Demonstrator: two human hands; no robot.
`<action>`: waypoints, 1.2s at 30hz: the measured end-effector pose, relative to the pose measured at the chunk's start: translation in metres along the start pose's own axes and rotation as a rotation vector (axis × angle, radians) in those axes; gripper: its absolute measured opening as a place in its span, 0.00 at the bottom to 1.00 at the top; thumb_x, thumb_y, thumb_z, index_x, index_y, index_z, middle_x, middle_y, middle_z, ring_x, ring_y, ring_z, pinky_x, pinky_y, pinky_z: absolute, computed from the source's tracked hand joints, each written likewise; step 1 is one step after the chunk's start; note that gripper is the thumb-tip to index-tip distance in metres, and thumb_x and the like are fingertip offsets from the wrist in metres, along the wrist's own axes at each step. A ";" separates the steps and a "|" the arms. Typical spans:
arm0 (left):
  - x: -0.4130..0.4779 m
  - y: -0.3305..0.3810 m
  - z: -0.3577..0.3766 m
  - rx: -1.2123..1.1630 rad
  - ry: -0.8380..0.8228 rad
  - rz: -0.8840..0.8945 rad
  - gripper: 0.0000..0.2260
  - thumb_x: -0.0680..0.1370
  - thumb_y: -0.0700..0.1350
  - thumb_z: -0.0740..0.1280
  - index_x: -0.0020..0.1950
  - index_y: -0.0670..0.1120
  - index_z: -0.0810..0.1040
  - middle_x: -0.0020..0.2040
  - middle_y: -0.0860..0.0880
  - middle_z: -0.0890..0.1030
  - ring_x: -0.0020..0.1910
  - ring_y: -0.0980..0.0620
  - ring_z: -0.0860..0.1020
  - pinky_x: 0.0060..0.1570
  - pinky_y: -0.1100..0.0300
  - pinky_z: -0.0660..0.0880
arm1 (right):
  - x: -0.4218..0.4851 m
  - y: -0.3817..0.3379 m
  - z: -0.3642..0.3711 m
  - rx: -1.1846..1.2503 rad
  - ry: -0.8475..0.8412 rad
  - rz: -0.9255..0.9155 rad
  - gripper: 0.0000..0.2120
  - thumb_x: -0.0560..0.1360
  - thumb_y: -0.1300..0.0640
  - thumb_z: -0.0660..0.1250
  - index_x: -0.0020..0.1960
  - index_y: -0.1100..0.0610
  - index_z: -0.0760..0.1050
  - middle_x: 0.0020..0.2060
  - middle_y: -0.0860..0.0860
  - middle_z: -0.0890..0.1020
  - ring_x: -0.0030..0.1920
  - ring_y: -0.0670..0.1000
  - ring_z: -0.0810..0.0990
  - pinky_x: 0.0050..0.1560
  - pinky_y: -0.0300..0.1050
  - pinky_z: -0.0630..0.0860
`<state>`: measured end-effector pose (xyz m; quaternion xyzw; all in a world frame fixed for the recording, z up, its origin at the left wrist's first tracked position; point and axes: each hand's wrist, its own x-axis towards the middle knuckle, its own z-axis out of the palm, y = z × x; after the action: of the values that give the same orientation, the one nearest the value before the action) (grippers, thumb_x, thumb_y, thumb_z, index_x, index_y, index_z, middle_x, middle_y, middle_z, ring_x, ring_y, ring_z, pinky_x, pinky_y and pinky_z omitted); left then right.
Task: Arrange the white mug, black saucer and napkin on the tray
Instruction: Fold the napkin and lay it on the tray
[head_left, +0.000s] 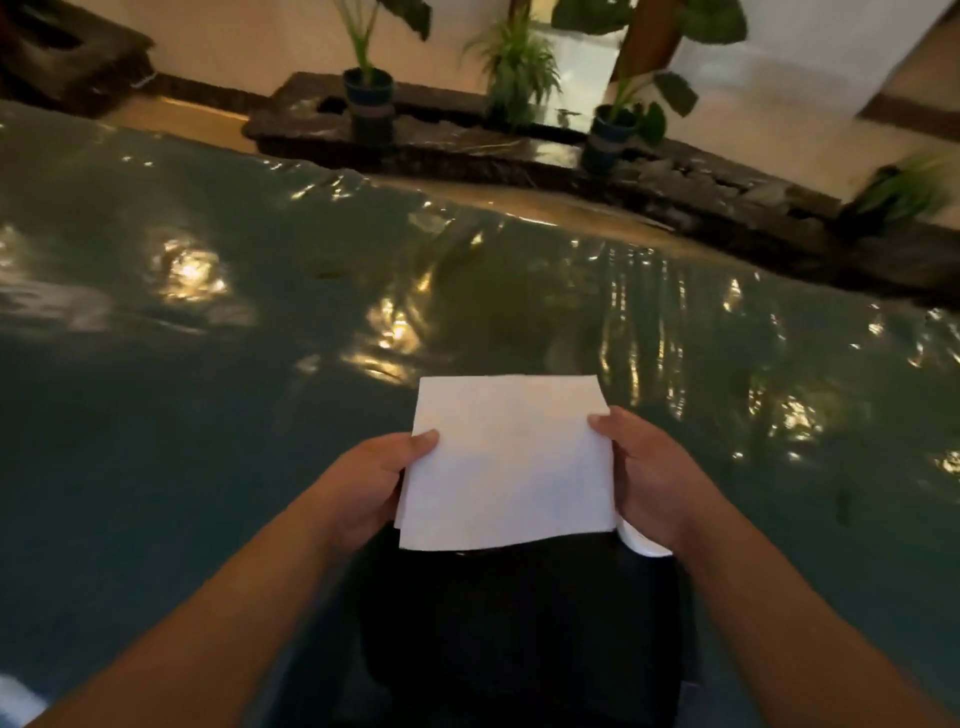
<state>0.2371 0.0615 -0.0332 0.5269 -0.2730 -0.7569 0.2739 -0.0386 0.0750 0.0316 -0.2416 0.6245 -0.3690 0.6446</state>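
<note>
While both bare hands meet at the frame's middle, the head view shows these things:

Napkin: a white, square, folded paper napkin is held up flat in the air, above a glossy grey-green plastic-covered table, its near edge over a dark shape at the bottom of the frame.

Left hand: the left hand pinches the napkin's left edge, thumb on top, fingers hidden beneath the paper.

Right hand: the right hand pinches the napkin's right edge, thumb tip on top, fingers hidden underneath.

Under the right hand: a small white rounded piece shows below the palm; I cannot tell what it is.

Background: beyond the table's far edge, green potted plants stand on a dark stone ledge.
</note>
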 end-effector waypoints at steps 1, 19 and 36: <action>0.002 0.001 0.013 0.063 0.004 0.006 0.16 0.83 0.50 0.65 0.62 0.39 0.82 0.57 0.39 0.87 0.56 0.39 0.85 0.61 0.39 0.78 | -0.001 0.004 -0.018 -0.071 0.018 -0.017 0.12 0.84 0.56 0.62 0.62 0.60 0.78 0.56 0.59 0.86 0.53 0.58 0.86 0.51 0.58 0.81; 0.017 -0.051 0.107 0.285 0.000 -0.052 0.11 0.80 0.38 0.61 0.44 0.47 0.81 0.53 0.43 0.83 0.47 0.43 0.82 0.35 0.53 0.77 | -0.029 0.092 -0.146 0.025 0.134 0.060 0.17 0.77 0.70 0.57 0.41 0.56 0.81 0.55 0.61 0.85 0.49 0.60 0.84 0.44 0.53 0.79; 0.009 -0.142 0.069 1.109 0.231 0.081 0.24 0.77 0.48 0.72 0.70 0.61 0.68 0.53 0.55 0.81 0.46 0.55 0.81 0.47 0.51 0.81 | -0.017 0.186 -0.129 -0.718 0.062 -0.049 0.20 0.79 0.60 0.67 0.64 0.38 0.71 0.47 0.45 0.79 0.42 0.49 0.81 0.38 0.44 0.82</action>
<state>0.1510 0.1628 -0.1180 0.6605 -0.6177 -0.4266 0.0130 -0.1321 0.2214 -0.1148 -0.4562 0.7276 -0.1487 0.4903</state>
